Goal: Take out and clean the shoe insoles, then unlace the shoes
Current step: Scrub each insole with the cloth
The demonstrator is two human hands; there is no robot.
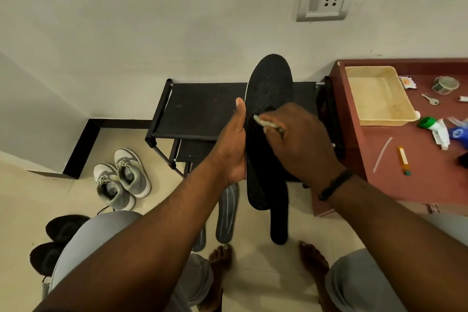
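The left hand (234,144) holds a black insole (268,114) upright in front of the person, thumb up along its left edge, palm cupped round the side; the fingers are behind the insole and can't be seen. The right hand (301,139) is curled round a small pale brush (268,125), bristle end touching the insole's face approx mid-length. Judging by this, cleaning is under way on this insole.

3 more insoles lie on the floor (266,261) below: 2 grey insoles (228,213) side by side, 1 partly hidden by the left arm, and 1 black insole (278,225) just beside them. Grey sneakers (121,180), still laced, stand to the left near the black shoe rack (202,111); black shoes (58,238) sit by the person's left knee, laces not clear.

Handling, as a guess: the insole looks light, thin and bendy, so it'll flex under brush pressure w/o backing. Best grip is along the edge at mid-length, palm behind the spot being scrubbed. Fabric face looks grippy, not slippery, not fragile.
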